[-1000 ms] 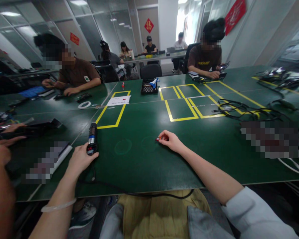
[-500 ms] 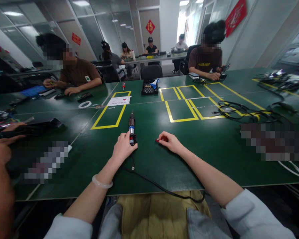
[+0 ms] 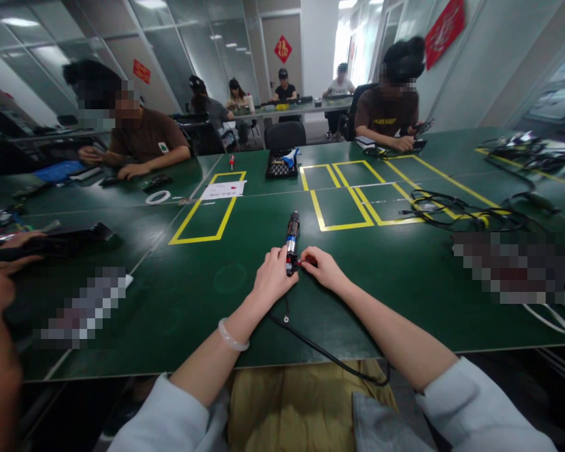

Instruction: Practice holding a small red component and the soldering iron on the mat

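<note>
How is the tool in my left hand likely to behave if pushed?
The tool probably rolls, its barrel being round; the black cable that seems attached may drag. The small parts exposed near its base look fragile.

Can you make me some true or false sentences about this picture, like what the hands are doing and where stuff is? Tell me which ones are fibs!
1. The left hand holds a dark tool. True.
2. The right hand is spread out flat. False: its fingers pinch a small red piece beside the dark tool.
3. The bracelet is on the right wrist. False: it is on the left wrist.
4. A white ring lies on the green table. True.
5. The tape rectangles are pink. False: they are yellow.
</note>
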### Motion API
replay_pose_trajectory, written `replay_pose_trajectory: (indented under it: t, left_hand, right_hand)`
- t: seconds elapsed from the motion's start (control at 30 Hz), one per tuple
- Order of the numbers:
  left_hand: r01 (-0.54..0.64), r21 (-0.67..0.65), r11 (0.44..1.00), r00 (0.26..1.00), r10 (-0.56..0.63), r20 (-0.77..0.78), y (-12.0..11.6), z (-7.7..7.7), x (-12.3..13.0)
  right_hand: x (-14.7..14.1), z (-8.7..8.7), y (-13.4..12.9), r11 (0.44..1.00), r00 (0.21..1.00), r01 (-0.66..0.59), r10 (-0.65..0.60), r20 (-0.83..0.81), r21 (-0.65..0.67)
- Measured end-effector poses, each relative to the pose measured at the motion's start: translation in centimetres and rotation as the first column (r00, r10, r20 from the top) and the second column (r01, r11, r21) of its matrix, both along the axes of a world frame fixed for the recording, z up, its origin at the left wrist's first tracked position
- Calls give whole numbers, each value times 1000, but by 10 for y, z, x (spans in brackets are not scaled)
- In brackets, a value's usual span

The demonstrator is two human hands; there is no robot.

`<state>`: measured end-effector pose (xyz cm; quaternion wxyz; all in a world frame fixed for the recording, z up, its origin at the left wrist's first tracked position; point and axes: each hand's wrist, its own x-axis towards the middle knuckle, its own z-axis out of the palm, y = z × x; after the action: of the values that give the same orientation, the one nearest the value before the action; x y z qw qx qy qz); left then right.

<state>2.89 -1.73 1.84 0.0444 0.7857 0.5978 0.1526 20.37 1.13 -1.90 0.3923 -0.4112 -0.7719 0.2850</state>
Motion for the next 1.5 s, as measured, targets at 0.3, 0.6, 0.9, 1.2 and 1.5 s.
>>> replay_pose_trajectory:
  t: [0.3,0.6,0.9,1.2,1.5]
  left_hand:
    - [-4,-4,1000,1000,4,-3,-1,-1,-1]
    - [-22,17,1000,997,23,-77,-4,1,2]
    - [-63,61,996,979,74,-191,0,3,10]
    - [-71,93,993,970,90,-224,7,4,4]
    - [-98,91,991,941,122,-315,0,7,-63]
  right_hand:
    - [-2,1,1,1000,999,6,-7,-52,-25]
    - [-4,5,-3,1000,1000,23,-23,9,-2]
    - [-3,12,-8,998,997,42,-44,-65,-39]
    - [-1,8,-7,993,987,-67,52,-153,-96]
    - [1,8,-6,993,994,-59,49,-103,-102]
